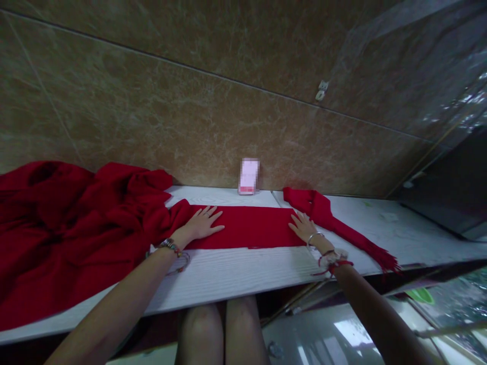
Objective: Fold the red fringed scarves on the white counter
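Observation:
A red cloth strip (251,228), folded flat, lies across the white tabletop in front of me. My left hand (203,222) rests palm down on its left end, fingers spread. On the right end, my right hand (302,226) presses flat with the fingers apart. Beyond my left hand, a large crumpled heap of red cloth (68,228) covers the left side of the table and touches the strip. Just past my right hand lies a twisted red scarf (331,218) with a fringed end, pointing toward the table's front right edge.
A phone-shaped object (248,176), blurred out, leans against the brown marbled wall (190,111) behind the table. The white tabletop (224,271) has its front edge above my knees. A dark panel (445,187) stands at the far right, and a green item (420,295) sits low there.

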The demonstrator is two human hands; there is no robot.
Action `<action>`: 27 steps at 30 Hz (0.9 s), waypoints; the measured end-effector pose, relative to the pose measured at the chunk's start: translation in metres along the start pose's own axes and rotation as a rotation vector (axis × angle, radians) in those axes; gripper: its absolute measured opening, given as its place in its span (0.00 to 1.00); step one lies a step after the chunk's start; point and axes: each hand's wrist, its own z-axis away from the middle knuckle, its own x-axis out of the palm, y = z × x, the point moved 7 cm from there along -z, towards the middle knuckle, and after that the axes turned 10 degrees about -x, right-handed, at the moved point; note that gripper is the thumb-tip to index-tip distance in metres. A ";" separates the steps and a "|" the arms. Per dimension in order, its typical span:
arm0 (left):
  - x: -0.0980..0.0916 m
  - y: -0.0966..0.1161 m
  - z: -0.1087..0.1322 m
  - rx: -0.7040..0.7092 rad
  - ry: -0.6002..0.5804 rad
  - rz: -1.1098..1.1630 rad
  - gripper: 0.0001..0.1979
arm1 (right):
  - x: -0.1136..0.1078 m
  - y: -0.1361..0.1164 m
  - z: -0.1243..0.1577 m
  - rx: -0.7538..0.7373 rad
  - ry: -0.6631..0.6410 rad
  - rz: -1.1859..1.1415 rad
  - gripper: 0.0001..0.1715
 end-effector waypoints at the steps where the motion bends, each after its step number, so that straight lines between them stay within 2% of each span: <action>1: -0.001 0.001 0.000 0.016 0.014 0.007 0.31 | -0.004 -0.008 -0.001 0.009 0.010 -0.030 0.29; 2: -0.003 0.004 0.001 0.050 0.036 0.015 0.30 | -0.008 -0.021 -0.002 -0.003 0.014 -0.072 0.30; 6: -0.008 0.016 0.004 0.212 0.123 0.046 0.26 | -0.022 -0.095 -0.011 -0.216 -0.006 -0.224 0.31; 8: -0.003 0.015 0.001 0.181 0.088 0.039 0.26 | -0.023 -0.120 -0.014 -0.285 -0.061 -0.245 0.31; 10: 0.004 0.011 -0.001 0.131 0.023 0.018 0.27 | -0.021 -0.132 -0.015 -0.319 -0.100 -0.245 0.30; 12: 0.009 0.010 -0.001 0.117 -0.008 0.010 0.27 | -0.019 -0.134 -0.014 -0.331 -0.101 -0.237 0.29; 16: 0.008 0.010 0.000 0.137 0.003 0.018 0.27 | -0.016 -0.128 -0.014 -0.355 -0.072 -0.218 0.28; 20: -0.013 0.003 0.001 0.171 0.130 -0.043 0.23 | -0.013 -0.118 -0.016 -0.369 -0.096 -0.199 0.28; 24: -0.048 -0.036 0.004 0.016 0.325 -0.080 0.20 | -0.005 -0.093 -0.017 -0.318 -0.132 -0.150 0.28; 27: -0.059 -0.078 0.014 -0.172 0.392 -0.060 0.21 | -0.001 -0.080 -0.014 -0.321 -0.133 -0.146 0.29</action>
